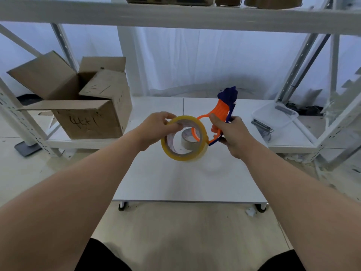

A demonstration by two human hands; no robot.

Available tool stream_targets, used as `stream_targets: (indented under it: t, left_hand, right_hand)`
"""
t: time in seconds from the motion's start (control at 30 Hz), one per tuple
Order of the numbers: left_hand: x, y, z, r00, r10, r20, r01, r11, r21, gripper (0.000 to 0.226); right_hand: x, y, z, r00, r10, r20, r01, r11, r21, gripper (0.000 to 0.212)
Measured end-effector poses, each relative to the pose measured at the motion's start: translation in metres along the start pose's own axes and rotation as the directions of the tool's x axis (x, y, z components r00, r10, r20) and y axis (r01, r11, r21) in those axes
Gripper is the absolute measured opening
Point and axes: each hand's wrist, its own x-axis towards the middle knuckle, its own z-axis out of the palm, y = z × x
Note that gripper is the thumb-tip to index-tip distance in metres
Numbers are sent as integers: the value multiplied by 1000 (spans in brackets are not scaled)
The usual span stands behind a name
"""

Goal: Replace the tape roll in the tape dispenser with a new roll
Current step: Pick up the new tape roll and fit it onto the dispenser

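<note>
My left hand grips a full yellowish roll of clear tape by its upper rim, held in the air above the white table. My right hand holds the orange and dark blue tape dispenser by its handle, cutter end pointing up. The dispenser's orange ring sits just behind the roll's right edge and overlaps it. Through the roll's hole I see a second, smaller beige roll lying on the table.
An open cardboard box stands on the low shelf at the left. A clear plastic tray and metal clips lie on the shelf at the right. White metal racking frames both sides and the top.
</note>
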Motion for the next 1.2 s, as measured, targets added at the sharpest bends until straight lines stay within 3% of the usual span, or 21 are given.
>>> stream_targets:
  t: [0.17, 0.27, 0.47, 0.63, 0.9, 1.03, 1.2]
  left_hand:
    - [3, 21, 9, 996, 31, 79, -23, 995, -98, 28]
    - [2, 27, 12, 988, 68, 136, -61, 997, -53, 33]
    - [8, 34, 19, 999, 26, -37, -25, 1000, 19, 49]
    - [13, 31, 28, 991, 92, -93, -50, 925, 376, 51]
    - [13, 17, 12, 968, 136, -213, -31, 902, 431, 35]
    - [13, 9, 6, 970, 63, -233, 19, 942, 336, 38]
    - [6, 23, 5, 995, -46, -89, 39, 996, -76, 55]
  right_hand:
    - [4, -4, -7, 997, -17, 81, 15, 1000, 28, 62]
    - [5, -1, -12, 991, -21, 131, 16, 999, 40, 57]
    - [7, -3, -1, 994, -75, 84, 74, 997, 15, 61]
    - [8, -3, 6, 989, -146, 39, 149, 986, -78, 64]
    - [9, -1, -14, 977, -141, 161, 193, 904, -381, 63]
    - [9, 2, -27, 986, -86, 142, 141, 885, -443, 63]
    - [9, 1, -24, 997, -69, 39, 79, 909, -410, 45]
